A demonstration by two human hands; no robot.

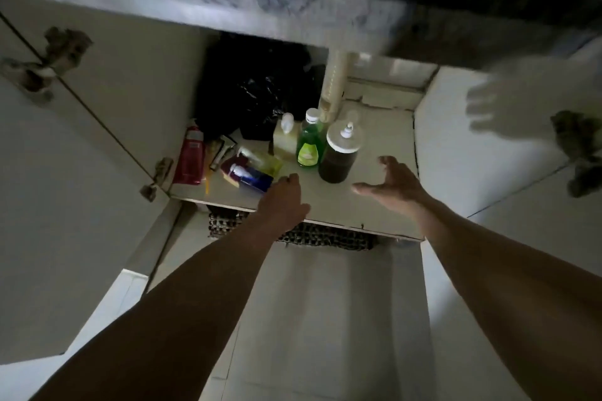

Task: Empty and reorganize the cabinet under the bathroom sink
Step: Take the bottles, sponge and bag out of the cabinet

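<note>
The open cabinet under the sink has a pale shelf floor (378, 143). On it stand a green bottle with a white cap (308, 144), a dark pump jar with a white lid (340, 153), a cream pump bottle (286, 137) and a red bottle (189, 158) at the left. A blue pump bottle (252, 176) lies on its side among small items. A black plastic bag (257, 91) fills the back. My left hand (282, 197) hovers at the shelf's front edge beside the blue bottle, holding nothing. My right hand (392, 185) is open, just right of the dark jar.
Both cabinet doors are swung wide, the left door (81, 140) and the right door (488, 156), each with rusty hinges. A pale drain pipe (334, 85) drops behind the bottles. A woven mat (312, 234) lies under the shelf edge on the tiled floor (325, 319).
</note>
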